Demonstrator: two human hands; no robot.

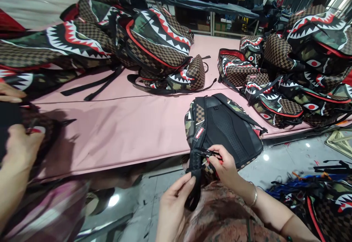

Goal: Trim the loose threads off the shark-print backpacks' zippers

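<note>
A backpack (225, 135) with a black padded back panel lies at the near edge of the pink table, its back facing up. Its shoulder strap (195, 161) hangs over the edge toward me. My left hand (180, 190) pinches the lower end of that strap between thumb and fingers. In my right hand (224, 161) is a pair of thread snips (206, 153), closed in the fingers, with the dark blades lying against the strap just above my left hand. A small red label (199, 133) sits higher up on the same strap.
Piled backpacks with shark-mouth prints (156, 36) cover the table's (110, 132) far left, and more (275, 91) stand at the right. A co-worker's hands (20, 143) handle a dark bag at the left edge. More bags (327, 205) lie low at the right.
</note>
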